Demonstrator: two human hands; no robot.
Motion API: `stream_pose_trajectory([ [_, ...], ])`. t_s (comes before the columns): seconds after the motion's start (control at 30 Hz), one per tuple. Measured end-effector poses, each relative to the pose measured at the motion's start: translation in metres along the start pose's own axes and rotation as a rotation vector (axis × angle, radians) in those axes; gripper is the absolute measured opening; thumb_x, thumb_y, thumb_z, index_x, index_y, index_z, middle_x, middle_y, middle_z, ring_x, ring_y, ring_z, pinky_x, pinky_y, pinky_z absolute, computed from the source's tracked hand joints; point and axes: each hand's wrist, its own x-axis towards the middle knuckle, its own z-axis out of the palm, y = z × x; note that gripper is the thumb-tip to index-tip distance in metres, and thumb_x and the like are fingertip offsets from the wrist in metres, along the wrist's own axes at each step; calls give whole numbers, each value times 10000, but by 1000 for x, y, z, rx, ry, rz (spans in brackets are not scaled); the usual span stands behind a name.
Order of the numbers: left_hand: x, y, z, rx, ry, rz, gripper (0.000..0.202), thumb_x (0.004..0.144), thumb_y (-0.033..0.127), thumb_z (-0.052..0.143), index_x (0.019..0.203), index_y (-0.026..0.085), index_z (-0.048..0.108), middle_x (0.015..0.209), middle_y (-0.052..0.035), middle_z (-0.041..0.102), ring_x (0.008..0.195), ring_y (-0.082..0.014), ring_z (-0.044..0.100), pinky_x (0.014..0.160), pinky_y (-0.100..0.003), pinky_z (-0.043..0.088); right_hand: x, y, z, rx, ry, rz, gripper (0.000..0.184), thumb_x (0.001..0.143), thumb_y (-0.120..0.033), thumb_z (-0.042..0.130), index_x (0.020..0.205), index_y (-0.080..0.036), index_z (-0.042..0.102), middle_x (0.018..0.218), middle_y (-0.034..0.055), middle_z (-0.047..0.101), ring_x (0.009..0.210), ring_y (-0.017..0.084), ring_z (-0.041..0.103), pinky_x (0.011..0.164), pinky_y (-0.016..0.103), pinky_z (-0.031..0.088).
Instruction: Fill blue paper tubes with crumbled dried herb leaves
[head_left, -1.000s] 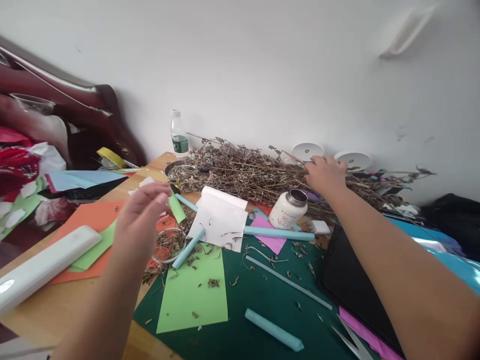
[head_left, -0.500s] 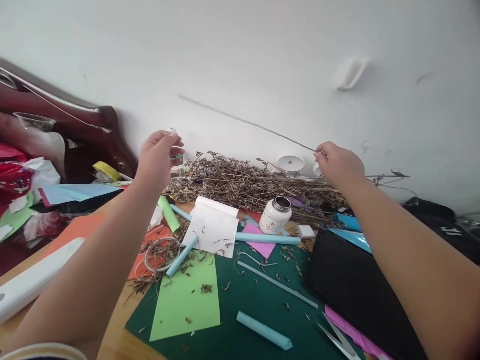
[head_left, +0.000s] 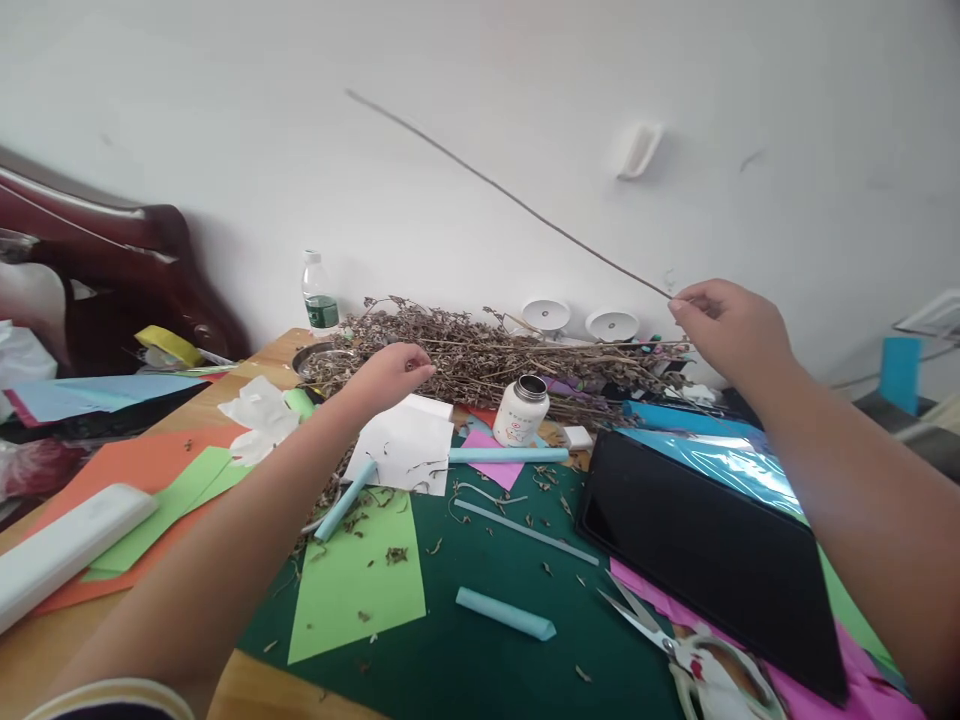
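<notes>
My right hand (head_left: 731, 325) is raised at the right and pinches one end of a long thin dry stem (head_left: 502, 190), which slants up to the left in front of the white wall. My left hand (head_left: 390, 372) reaches over the near edge of the pile of dried twigs (head_left: 495, 350) at the back of the table; its fingers are curled together, and I cannot see anything in them. Below it lies a sheet of white paper (head_left: 401, 450).
A green cutting mat (head_left: 487, 650) holds light green paper (head_left: 360, 585), blue paper rolls (head_left: 504, 613), a white jar (head_left: 520, 410) and scissors (head_left: 675, 645). A black tablet (head_left: 712, 550) lies right. A water bottle (head_left: 319, 292), orange paper (head_left: 135, 465) and a white bar (head_left: 64, 545) lie left.
My right hand pulled a long stem out of the twig pile and lifted it to the right. My left hand rose, then dropped to the pile's near edge. The view shifted right.
</notes>
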Motion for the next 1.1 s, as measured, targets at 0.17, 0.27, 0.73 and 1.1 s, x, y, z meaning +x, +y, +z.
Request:
stream_pose_trajectory([
  [0.17,43,-8,32,151,33,-2,306,785,341,404,1021,210,549,1098,-90,522,1015,-278,464,814,-400,383,33,-2,28,-126,-58,-9,187,738,-259,464,829,-198,616,803,62,629,649,178,510,598,304,358],
  [0.27,77,-19,38,193,100,-43,320,823,271,334,1077,204,517,1125,-113,494,1041,-301,438,823,-458,359,54,-9,58,-227,-125,-73,196,728,-273,464,810,-210,631,819,44,636,720,195,526,647,323,349],
  [0.73,106,-33,74,430,88,74,217,806,216,416,960,216,569,1096,-101,469,1016,-269,399,799,-410,319,34,-19,155,-386,-315,-467,270,776,-358,414,857,-198,617,887,83,600,914,250,462,789,385,241],
  [1.1,118,-25,67,500,99,102,222,802,255,420,888,169,605,972,-115,552,958,-299,461,765,-454,356,27,16,140,-590,-255,-550,261,818,-276,359,809,-205,610,1086,67,573,992,268,435,819,519,179],
])
